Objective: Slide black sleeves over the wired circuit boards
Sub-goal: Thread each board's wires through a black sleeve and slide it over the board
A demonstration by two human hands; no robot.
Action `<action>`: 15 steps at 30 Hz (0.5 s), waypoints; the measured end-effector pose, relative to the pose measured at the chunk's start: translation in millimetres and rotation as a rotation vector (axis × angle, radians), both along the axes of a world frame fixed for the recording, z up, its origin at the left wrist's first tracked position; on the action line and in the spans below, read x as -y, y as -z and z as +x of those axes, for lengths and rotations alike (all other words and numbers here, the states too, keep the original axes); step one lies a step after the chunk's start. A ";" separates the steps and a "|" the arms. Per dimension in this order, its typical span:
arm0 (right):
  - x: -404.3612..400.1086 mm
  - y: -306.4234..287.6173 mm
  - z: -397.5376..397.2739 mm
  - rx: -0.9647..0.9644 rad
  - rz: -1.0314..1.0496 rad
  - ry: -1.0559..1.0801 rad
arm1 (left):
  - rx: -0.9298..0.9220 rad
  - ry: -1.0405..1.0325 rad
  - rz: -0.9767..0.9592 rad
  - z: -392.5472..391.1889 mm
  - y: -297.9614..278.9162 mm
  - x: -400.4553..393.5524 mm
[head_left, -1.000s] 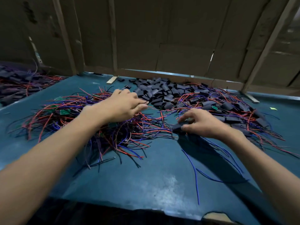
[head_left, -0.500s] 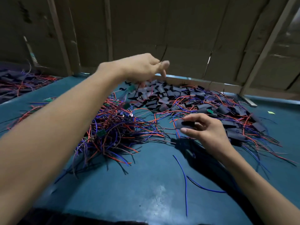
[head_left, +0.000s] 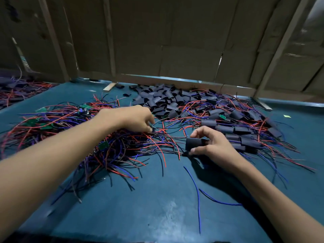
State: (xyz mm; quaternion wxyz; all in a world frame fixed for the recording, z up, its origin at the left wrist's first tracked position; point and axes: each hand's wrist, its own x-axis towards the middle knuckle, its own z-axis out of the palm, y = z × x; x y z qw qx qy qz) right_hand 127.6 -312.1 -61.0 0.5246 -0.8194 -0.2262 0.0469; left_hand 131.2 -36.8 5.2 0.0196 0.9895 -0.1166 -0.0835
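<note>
My right hand [head_left: 213,146] pinches black sleeve [head_left: 193,143] just above tabletop [head_left: 157,207]. My left hand [head_left: 133,118] on wired circuit boards [head_left: 105,144] tangle, fingers curled on wires; exact hold hidden.

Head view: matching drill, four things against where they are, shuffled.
Things:
1. right hand
2. left hand
3. pile of empty black sleeves
4. loose blue wire

Places:
A. far centre of the blue table
B. bare table, near edge
C. pinching a black sleeve
D. on the tangle of red, blue and black wires

Pairs: 1-C, 2-D, 3-A, 4-B
</note>
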 end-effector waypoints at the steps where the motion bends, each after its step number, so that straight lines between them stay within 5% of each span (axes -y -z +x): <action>1: -0.5 -0.7 -0.1 0.015 -0.027 0.008 | 0.040 0.014 0.014 0.2 4.8 1.0; 5: -0.3 -2.9 -2.8 -0.001 0.013 0.003 | 0.126 0.043 0.026 1.5 0.9 1.1; 10: 2.5 0.9 -1.1 0.053 0.000 -0.017 | 0.400 0.000 -0.204 -0.7 -28.5 1.5; 12: 1.0 2.3 -0.6 0.076 0.034 0.023 | 0.553 -0.001 -0.421 -2.4 -43.2 2.3; 15: -0.7 0.6 -1.1 0.116 0.085 0.139 | 0.549 0.032 -1.091 -8.9 -58.8 15.6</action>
